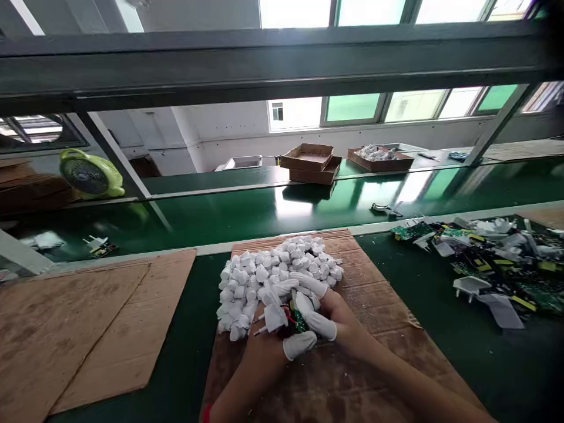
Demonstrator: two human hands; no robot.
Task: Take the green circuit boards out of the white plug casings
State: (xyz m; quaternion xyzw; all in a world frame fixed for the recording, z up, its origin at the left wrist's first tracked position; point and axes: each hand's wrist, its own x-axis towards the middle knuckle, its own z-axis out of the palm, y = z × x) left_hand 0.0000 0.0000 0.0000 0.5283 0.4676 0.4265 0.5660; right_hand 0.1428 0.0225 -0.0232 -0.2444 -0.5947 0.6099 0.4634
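My hands work together just below a heap of white plug housings, which lies on a worn cardboard sheet. My left hand grips a white two-pin plug housing. My right hand holds a small green circuit board with a red wire against that housing, though the fingers partly hide it. White finger cots cover the fingertips of both hands, and those of my right hand touch the heap's near edge.
To the right, a jumbled pile of green circuit boards and white plug parts lies on the green bench. Another cardboard sheet lies to the left. Beyond a green conveyor belt stand cardboard trays and a yellow-green fan, below a dark overhead beam.
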